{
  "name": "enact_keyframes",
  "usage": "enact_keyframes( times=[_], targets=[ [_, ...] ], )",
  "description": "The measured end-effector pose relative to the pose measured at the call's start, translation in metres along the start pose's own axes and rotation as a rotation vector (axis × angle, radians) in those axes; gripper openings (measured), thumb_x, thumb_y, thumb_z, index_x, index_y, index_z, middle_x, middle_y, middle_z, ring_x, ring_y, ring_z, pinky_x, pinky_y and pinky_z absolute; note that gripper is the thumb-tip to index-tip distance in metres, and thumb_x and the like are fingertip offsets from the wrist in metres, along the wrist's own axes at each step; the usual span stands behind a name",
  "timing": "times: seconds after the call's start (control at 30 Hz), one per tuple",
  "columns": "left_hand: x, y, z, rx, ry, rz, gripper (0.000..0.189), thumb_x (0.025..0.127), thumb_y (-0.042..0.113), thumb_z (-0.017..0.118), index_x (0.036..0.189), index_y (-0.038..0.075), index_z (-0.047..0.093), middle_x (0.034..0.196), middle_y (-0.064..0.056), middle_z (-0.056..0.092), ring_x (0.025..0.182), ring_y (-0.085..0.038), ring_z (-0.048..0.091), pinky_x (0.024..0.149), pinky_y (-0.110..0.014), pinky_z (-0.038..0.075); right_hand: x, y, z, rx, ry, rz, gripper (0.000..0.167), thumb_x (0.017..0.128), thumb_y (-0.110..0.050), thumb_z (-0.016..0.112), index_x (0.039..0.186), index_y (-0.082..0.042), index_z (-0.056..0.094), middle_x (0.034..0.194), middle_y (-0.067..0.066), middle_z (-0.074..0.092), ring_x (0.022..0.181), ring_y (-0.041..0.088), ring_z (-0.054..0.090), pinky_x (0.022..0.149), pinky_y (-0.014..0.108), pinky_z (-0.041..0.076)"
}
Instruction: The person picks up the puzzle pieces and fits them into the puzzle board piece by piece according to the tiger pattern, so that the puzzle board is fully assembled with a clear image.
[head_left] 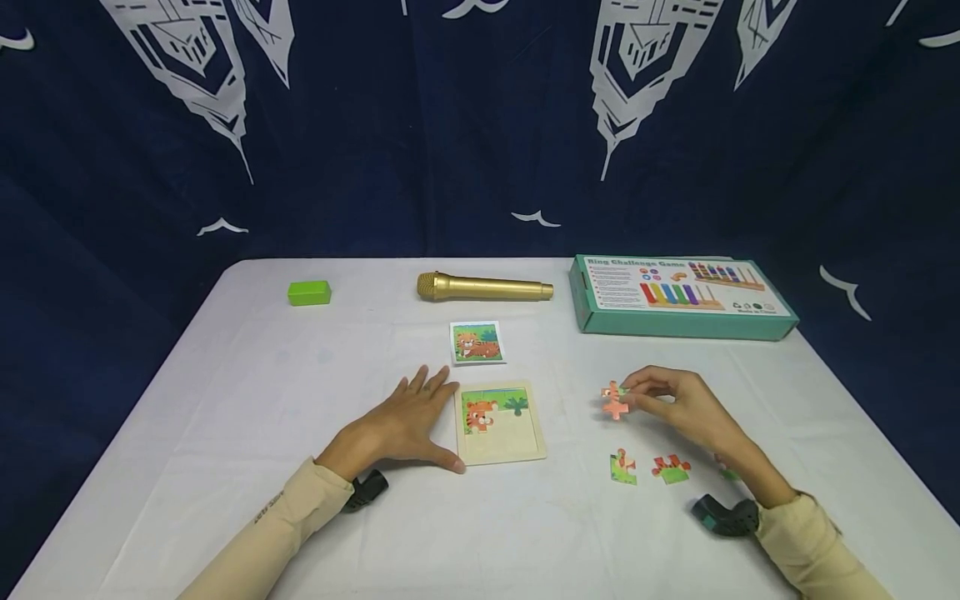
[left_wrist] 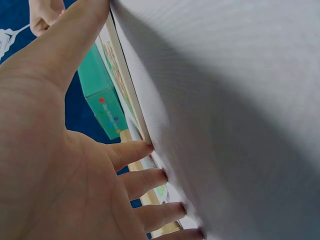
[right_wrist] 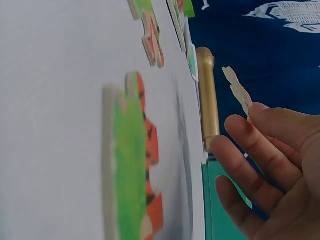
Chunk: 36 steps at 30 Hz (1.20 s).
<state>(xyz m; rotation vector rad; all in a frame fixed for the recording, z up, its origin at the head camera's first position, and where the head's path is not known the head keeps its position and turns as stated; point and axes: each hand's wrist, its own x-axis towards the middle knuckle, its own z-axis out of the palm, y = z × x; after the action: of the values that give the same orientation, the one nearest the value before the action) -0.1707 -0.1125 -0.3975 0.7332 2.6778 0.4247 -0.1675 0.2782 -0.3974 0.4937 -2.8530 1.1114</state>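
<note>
A square wooden puzzle board point(head_left: 498, 442) lies at mid-table, its upper part and left side filled with pieces that show a tiger's head and a green bush. My left hand point(head_left: 408, 423) rests at its left edge, fingers spread and straight, thumb near the lower corner and index finger at the upper one. Above the table to the right, my right hand point(head_left: 671, 402) pinches an orange puzzle piece point(head_left: 615, 408) between thumb and fingertips. Loose on the cloth below it lie a green and orange piece point(head_left: 622, 468) and another piece point(head_left: 671, 469). A further piece point(head_left: 726, 468) is partly hidden behind the right wrist.
A picture card point(head_left: 477, 342) of a tiger lies just behind the board. Farther back are a gold microphone point(head_left: 487, 288), a green block point(head_left: 309, 292) at the left and a teal game box point(head_left: 682, 325) at the right. A dark blue curtain point(head_left: 420, 150) hangs behind the table.
</note>
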Motion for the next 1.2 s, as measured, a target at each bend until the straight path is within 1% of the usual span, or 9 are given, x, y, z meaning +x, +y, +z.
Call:
enact_keyframes(
  times=[0.13, 0.23, 0.57, 0.8, 0.87, 1.07, 1.2],
  targets=[
    [0.000, -0.001, 0.000, 0.005, 0.001, 0.001, 0.119, 0.062, 0.067, 0.078, 0.150, 0.005, 0.028, 0.160, -0.015, 0.012, 0.146, -0.040, 0.002, 0.115, -0.056, 0.010, 0.006, -0.006, 0.005, 0.028, -0.007, -0.044, 0.011, 0.087, -0.019, 0.072, 0.098, -0.016, 0.070, 0.080, -0.009, 0.069, 0.082, 0.009, 0.064, 0.079, 0.022, 0.051],
    [0.000, -0.001, 0.000, 0.003, 0.003, 0.005, 0.119, 0.062, 0.067, 0.078, 0.150, 0.005, 0.028, 0.159, -0.016, 0.012, 0.146, -0.040, 0.002, 0.115, -0.057, 0.010, 0.011, -0.011, 0.010, 0.061, -0.019, -0.073, 0.010, 0.087, -0.018, 0.072, 0.097, -0.015, 0.070, 0.082, -0.008, 0.069, 0.079, 0.008, 0.063, 0.080, 0.021, 0.051],
    [0.000, -0.001, 0.000, 0.008, 0.004, 0.014, 0.120, 0.062, 0.068, 0.077, 0.150, 0.004, 0.027, 0.159, -0.017, 0.011, 0.145, -0.041, 0.002, 0.115, -0.058, 0.010, 0.030, -0.032, 0.029, 0.126, -0.088, -0.126, 0.009, 0.088, -0.015, 0.070, 0.096, -0.014, 0.070, 0.085, -0.005, 0.069, 0.079, 0.010, 0.063, 0.076, 0.026, 0.052],
    [0.000, -0.001, 0.000, 0.004, 0.001, 0.011, 0.120, 0.062, 0.067, 0.077, 0.150, 0.004, 0.027, 0.159, -0.017, 0.011, 0.145, -0.041, 0.002, 0.115, -0.057, 0.009, 0.043, -0.048, 0.045, 0.146, -0.126, -0.207, 0.008, 0.087, -0.011, 0.070, 0.095, -0.013, 0.071, 0.086, -0.006, 0.069, 0.078, 0.009, 0.062, 0.074, 0.026, 0.052],
    [0.000, -0.001, 0.000, 0.002, 0.000, 0.009, 0.120, 0.062, 0.067, 0.077, 0.151, 0.004, 0.026, 0.159, -0.017, 0.011, 0.146, -0.040, 0.001, 0.115, -0.057, 0.009, 0.046, -0.052, 0.050, 0.157, -0.139, -0.219, 0.008, 0.087, -0.011, 0.071, 0.095, -0.012, 0.071, 0.085, -0.005, 0.069, 0.078, 0.009, 0.062, 0.074, 0.027, 0.053],
    [0.000, -0.001, 0.000, 0.015, -0.004, 0.005, 0.120, 0.062, 0.068, 0.077, 0.151, 0.004, 0.026, 0.160, -0.016, 0.010, 0.146, -0.040, 0.001, 0.115, -0.057, 0.009, 0.050, -0.060, 0.060, 0.180, -0.178, -0.208, 0.008, 0.086, -0.012, 0.071, 0.094, -0.012, 0.071, 0.084, -0.005, 0.067, 0.077, 0.011, 0.060, 0.073, 0.027, 0.052],
    [0.001, -0.001, 0.000, 0.019, -0.005, 0.003, 0.120, 0.062, 0.067, 0.077, 0.151, 0.004, 0.026, 0.160, -0.016, 0.010, 0.146, -0.040, 0.001, 0.115, -0.057, 0.009, 0.053, -0.064, 0.066, 0.188, -0.199, -0.206, 0.008, 0.086, -0.011, 0.071, 0.094, -0.011, 0.071, 0.081, -0.005, 0.065, 0.075, 0.010, 0.058, 0.070, 0.024, 0.049]
  ],
)
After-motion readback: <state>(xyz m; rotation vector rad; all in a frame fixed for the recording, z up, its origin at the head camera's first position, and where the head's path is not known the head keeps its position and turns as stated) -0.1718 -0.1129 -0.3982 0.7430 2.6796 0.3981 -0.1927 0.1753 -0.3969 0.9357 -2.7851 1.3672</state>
